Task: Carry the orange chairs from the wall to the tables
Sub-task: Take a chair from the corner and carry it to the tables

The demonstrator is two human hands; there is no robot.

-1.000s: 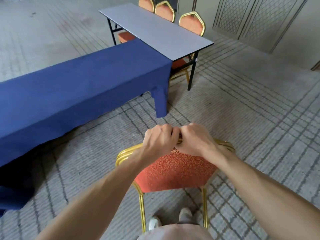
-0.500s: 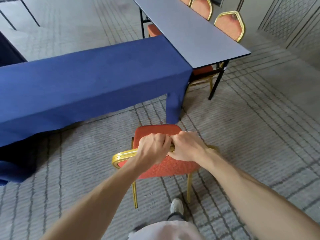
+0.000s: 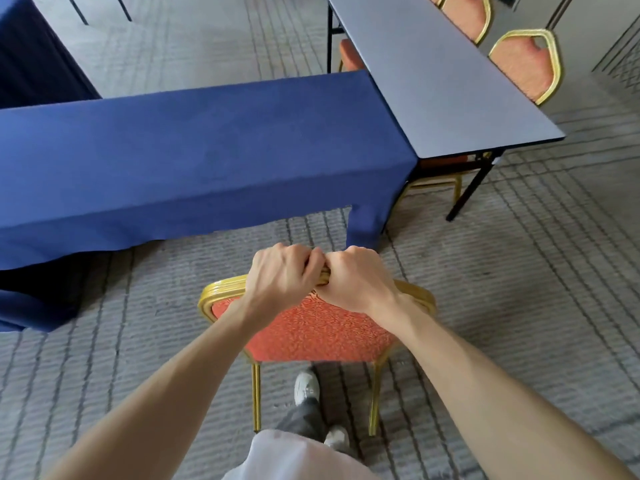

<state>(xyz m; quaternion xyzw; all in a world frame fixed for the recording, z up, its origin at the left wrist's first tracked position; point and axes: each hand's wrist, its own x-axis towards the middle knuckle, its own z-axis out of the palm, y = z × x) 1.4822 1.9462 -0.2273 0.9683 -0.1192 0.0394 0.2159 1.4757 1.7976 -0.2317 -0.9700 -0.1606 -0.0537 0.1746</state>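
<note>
I count four orange chairs: the near chair (image 3: 311,327), the right chair back (image 3: 526,64), the top chair back (image 3: 464,12) and a lone seat (image 3: 351,55). Three benches: the grey bench (image 3: 450,91), the middle blue bench (image 3: 194,147), the corner blue bench (image 3: 34,46). Two hands: my left hand (image 3: 280,275) and right hand (image 3: 356,282).

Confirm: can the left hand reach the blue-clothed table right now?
Probably, once freed: the left hand grips the top rail of the orange chair, and only bare carpet lies between it and the blue-clothed table.

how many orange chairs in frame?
3 for certain: held chair, centre foreground; near chair and far chair beside the grey table's right edge. Orange seats under it, left and end, may be theirs or further chairs.
</note>
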